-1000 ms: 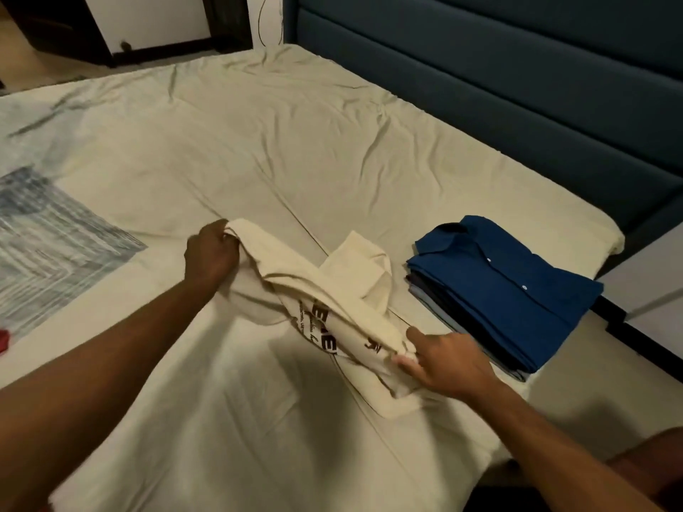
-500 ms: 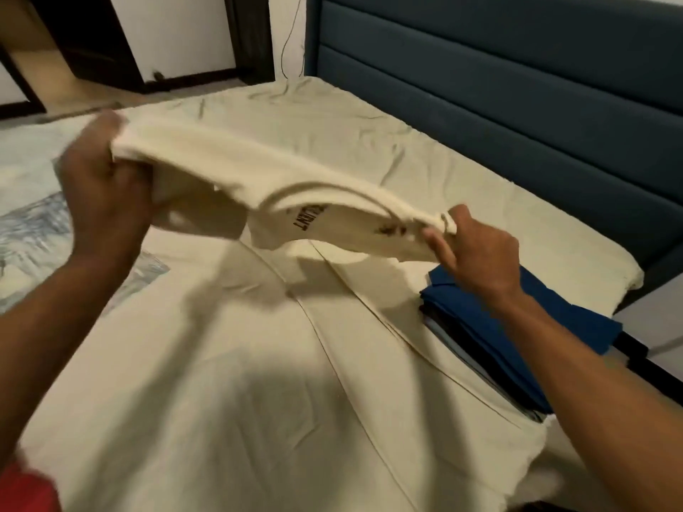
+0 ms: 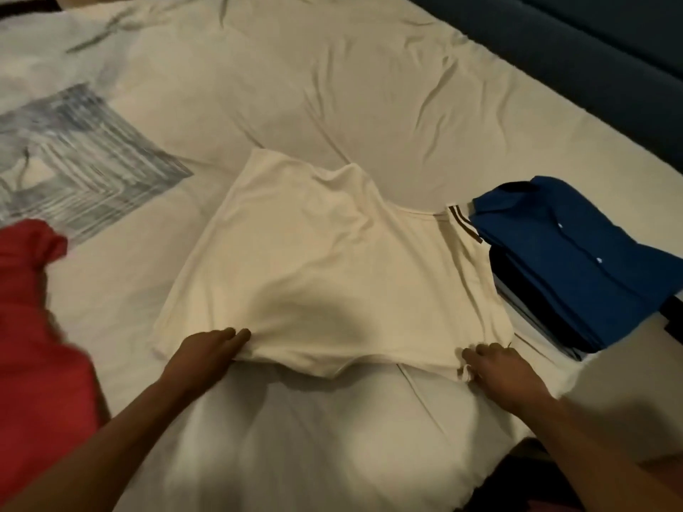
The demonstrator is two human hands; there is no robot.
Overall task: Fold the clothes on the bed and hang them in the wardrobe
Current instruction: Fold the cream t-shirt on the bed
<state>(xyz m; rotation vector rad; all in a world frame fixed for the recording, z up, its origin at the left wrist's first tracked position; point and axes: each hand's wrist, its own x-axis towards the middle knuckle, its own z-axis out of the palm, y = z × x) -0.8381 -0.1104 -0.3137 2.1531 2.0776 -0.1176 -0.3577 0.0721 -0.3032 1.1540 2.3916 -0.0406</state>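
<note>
A cream T-shirt [image 3: 321, 260] lies spread flat on the bed, plain side up, with a sleeve showing dark stripes at its right. My left hand [image 3: 207, 351] holds the near hem at the left, fingers on top of the cloth. At the near right corner my right hand [image 3: 499, 367] pinches the hem. A folded blue button shirt [image 3: 569, 253] tops a stack of folded clothes just to the right of the T-shirt.
A red garment [image 3: 33, 334] lies bunched at the left edge. The bed sheet [image 3: 332, 97] is beige with a grey printed patch [image 3: 70, 157] at the left. A dark blue headboard [image 3: 591, 42] runs along the far right.
Both hands lifted the cream T-shirt off the bed, shook it out in the air, then laid it down flat. The view has tilted down and the red garment has come into sight.
</note>
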